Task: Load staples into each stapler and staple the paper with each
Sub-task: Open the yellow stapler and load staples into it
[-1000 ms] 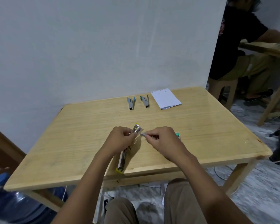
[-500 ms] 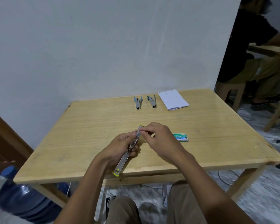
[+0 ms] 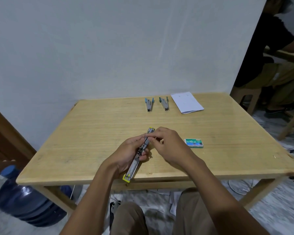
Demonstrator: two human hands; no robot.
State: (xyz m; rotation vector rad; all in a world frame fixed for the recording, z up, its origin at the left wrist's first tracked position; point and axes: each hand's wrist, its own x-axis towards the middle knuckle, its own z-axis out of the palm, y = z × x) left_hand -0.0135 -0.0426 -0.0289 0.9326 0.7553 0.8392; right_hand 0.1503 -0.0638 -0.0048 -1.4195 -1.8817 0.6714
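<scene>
1. Yellow stapler [image 3: 137, 159], opened out long, sits in the left grip [image 3: 127, 153] above the near middle of the surface [image 3: 92, 133]; the fingers curl round its mid-length.
2. Its long axis runs from the near edge away from us and slightly rightward, so the far end points towards the two blue staplers [image 3: 149, 105].
3. Right grip [image 3: 170, 146] meets that far end from the right with its fingertips pinched on it. We cannot tell whether a staple strip lies between them.
4. We judge loading to be the step in hand. A strip must travel along this axis, and the right grip is the nearer to the far end.
5. Staple box [image 3: 193, 142] lies just right of the right grip. The paper [image 3: 187, 102] rests well apart, beside the blue staplers.
</scene>
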